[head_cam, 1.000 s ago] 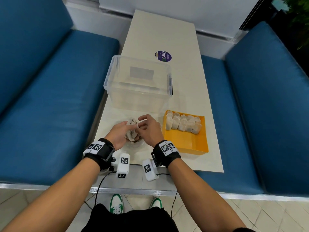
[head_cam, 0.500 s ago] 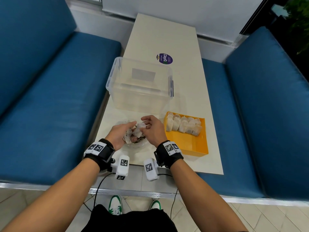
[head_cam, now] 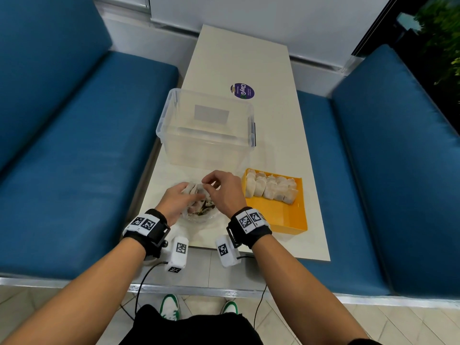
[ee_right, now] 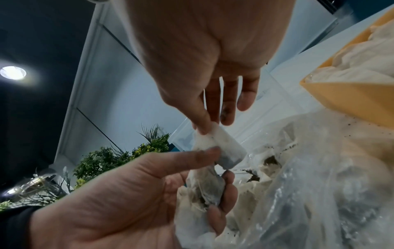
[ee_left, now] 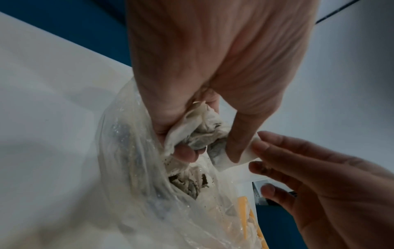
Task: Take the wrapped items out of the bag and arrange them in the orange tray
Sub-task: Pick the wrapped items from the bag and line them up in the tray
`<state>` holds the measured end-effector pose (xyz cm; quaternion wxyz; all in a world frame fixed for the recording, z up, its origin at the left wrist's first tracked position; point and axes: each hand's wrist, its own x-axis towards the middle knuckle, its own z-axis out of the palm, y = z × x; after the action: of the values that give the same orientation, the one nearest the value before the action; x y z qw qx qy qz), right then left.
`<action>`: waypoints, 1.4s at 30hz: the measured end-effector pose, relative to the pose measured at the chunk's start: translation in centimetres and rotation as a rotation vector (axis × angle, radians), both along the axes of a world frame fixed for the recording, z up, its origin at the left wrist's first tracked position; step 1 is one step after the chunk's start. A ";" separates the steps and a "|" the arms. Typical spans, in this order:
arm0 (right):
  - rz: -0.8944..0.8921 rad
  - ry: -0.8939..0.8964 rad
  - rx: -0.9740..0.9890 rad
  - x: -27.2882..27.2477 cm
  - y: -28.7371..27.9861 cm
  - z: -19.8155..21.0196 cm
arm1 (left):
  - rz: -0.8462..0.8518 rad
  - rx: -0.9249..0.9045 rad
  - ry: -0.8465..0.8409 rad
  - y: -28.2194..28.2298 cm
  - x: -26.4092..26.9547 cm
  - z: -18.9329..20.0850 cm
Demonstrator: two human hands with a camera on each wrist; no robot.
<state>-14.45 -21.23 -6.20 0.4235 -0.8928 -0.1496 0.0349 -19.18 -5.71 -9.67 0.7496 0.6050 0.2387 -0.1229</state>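
A crumpled clear plastic bag [head_cam: 199, 216] lies on the table's near end, with dark crumbs and more white wrapped items [ee_left: 187, 183] inside. Just above its mouth my left hand [head_cam: 189, 194] grips a bunch of wrapped items [ee_left: 202, 128]. Thumb and forefinger of my right hand [head_cam: 207, 186] pinch the end of one white wrapped item [ee_right: 221, 144] that sticks out of this bunch. To the right stands the orange tray [head_cam: 281, 215]. A row of wrapped items [head_cam: 271, 190] lines its far side, and its near half is bare.
A clear plastic storage box [head_cam: 206, 128] stands right behind the bag. Beyond it a purple round sticker [head_cam: 244, 90] lies on the cream table [head_cam: 249, 58]. Blue sofa seats flank the table on both sides. The table's near edge is under my wrists.
Both hands stay over the bag with the bunch. My right fingers have shifted onto the end of one wrapped item and drawn it a little clear of the bunch.
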 end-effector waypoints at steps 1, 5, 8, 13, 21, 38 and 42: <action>0.009 0.002 0.003 -0.1 0.0 0.0 | -0.009 0.023 -0.008 0.1 0.0 -0.2; 0.049 -0.018 -0.024 -0.2 -0.1 0.0 | -0.031 0.109 -0.034 0.1 -0.2 -0.5; 0.046 -0.024 -0.003 -0.2 -0.3 0.2 | -0.047 0.114 -0.011 0.1 -0.2 -0.3; -0.036 -0.083 0.075 0.9 -2.9 1.8 | -0.007 0.021 0.058 0.1 0.1 0.2; -0.185 -0.013 -0.107 4.0 -12.0 3.1 | 0.043 -0.146 0.118 0.5 0.4 1.4; -0.125 0.127 -0.336 7.1 -11.2 -2.8 | 0.131 0.055 0.131 -0.6 0.9 -0.1; -0.153 0.109 -0.319 7.0 -11.3 -3.0 | 0.120 0.065 0.111 -0.6 0.9 -0.2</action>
<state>-7.47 -32.56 -9.24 0.2852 -0.9543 -0.0508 0.0741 -18.28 -6.31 -9.82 0.7212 0.6059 0.3195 -0.1033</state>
